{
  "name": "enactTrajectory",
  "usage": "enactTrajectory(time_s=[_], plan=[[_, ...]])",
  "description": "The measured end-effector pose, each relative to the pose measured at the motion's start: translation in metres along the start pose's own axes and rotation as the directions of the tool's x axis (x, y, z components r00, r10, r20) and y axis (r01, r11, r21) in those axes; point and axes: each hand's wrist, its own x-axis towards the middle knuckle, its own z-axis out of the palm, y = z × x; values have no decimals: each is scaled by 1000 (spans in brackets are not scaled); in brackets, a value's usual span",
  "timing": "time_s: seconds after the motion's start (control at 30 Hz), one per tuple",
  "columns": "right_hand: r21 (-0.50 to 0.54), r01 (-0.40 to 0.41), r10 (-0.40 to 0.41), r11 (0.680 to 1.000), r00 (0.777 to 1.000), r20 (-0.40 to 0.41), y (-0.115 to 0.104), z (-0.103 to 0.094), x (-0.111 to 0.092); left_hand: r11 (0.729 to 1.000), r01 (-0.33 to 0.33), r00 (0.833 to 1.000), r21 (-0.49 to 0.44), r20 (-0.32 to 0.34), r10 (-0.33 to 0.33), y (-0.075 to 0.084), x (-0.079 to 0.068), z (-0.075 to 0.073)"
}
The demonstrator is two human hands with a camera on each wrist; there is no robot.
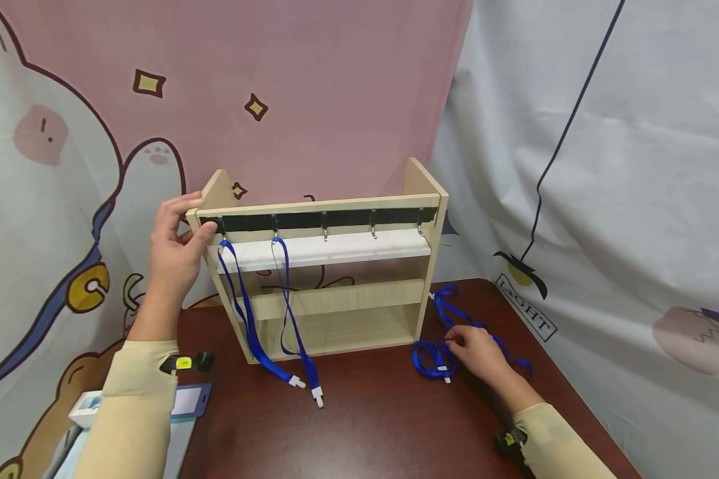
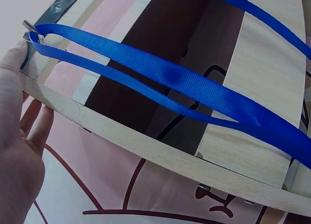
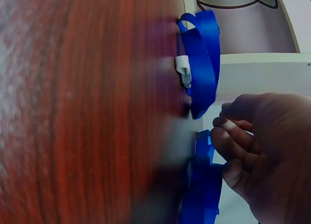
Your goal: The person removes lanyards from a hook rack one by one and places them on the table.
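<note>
My left hand (image 1: 176,243) grips the upper left corner of a light wooden rack (image 1: 335,303), thumb at the front by the black strip. Blue lanyards hang from its two leftmost metal hooks: one lanyard (image 1: 248,313) beside my left hand, another lanyard (image 1: 290,313) to its right. Their white clips lie on the table. Right of the rack, my right hand (image 1: 478,352) hovers with loosely bent fingers close to a coiled blue lanyard (image 3: 204,63). In the right wrist view nothing shows between its fingers and thumb. More blue lanyard (image 1: 455,309) lies loose behind that hand.
Three more hooks (image 1: 373,229) to the right on the black strip carry nothing. A blue-edged card holder (image 1: 190,400) and a small white box (image 1: 86,407) are at the left, partly behind my left sleeve. Printed cloth hangs around the brown table (image 1: 335,439).
</note>
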Motion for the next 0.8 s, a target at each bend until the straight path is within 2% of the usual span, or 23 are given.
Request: enactTrajectory(time_s=[0.3,0.47,0.63,0.8], plan=[[7,31,-31,999,999,-27,-2,-2,0,1000,-7,1000,10,-1,7,-1,0,0],[50,29,-27,998,998,-53,-10,-3,0,1000,-8,1000,8,0,8,2,0,-1],[150,63,-39,987,986,-159,-37,-4,-4,1000,-10,1000,8,0,10,3,0,0],[226,219,-147,949,943,-299,-79,-3,-7,1000,-6,1000,15,7,6,4,0,-1]])
